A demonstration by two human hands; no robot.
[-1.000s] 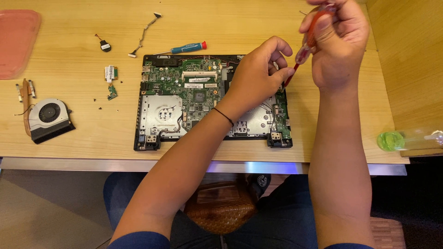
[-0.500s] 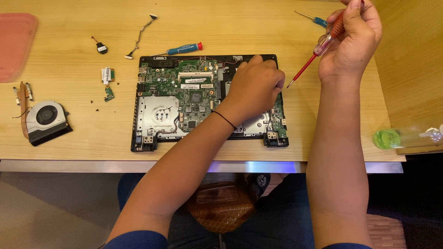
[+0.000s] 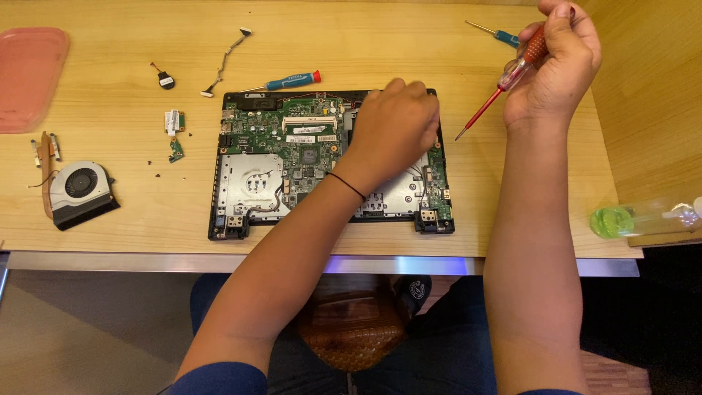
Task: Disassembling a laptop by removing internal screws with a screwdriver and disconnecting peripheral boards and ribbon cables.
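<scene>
The left hand [image 3: 395, 128] rests curled on the opened laptop base [image 3: 329, 161] on the table [image 3: 146, 219] — gripping nothing visible — while the right hand [image 3: 552, 62] clasps a red screwdriver [image 3: 504, 77] above it.

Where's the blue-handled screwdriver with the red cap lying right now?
The blue-handled screwdriver lies on the wooden table just above the opened laptop's top edge, left of the left hand.

The left hand [image 3: 395, 128] hides the laptop board's [image 3: 307, 146] upper right — pink tray [image 3: 29, 73] cut off at the frame's left edge.

Red screwdriver [image 3: 504, 82], green circuit board [image 3: 314, 143], pink tray [image 3: 29, 77].
</scene>
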